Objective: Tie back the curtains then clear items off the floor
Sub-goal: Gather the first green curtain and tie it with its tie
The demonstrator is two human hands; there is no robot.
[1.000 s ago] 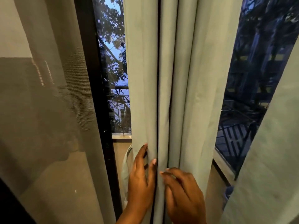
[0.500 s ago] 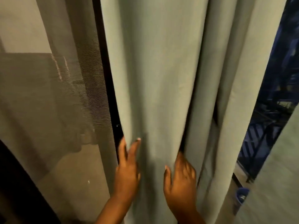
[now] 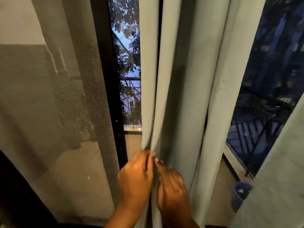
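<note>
A pale grey-green curtain (image 3: 189,79) hangs in long folds down the middle of the view, in front of a dark window. My left hand (image 3: 136,176) grips a fold at the curtain's left edge, fingers closed on the cloth. My right hand (image 3: 171,185) sits right beside it, touching it, and pinches the neighbouring fold. The two hands press the folds together low in the frame. A second panel of the same curtain (image 3: 279,170) hangs at the right edge.
A sheer grey net curtain (image 3: 54,96) covers the left side over a black window frame (image 3: 113,96). Trees and a balcony railing show through the glass. A blue bucket (image 3: 241,195) stands on the floor at the lower right.
The curtain was spread wide across the glass half a second ago; now it is bunched rightward, baring the window on the left. Both hands went from flat on the cloth to closed on folds.
</note>
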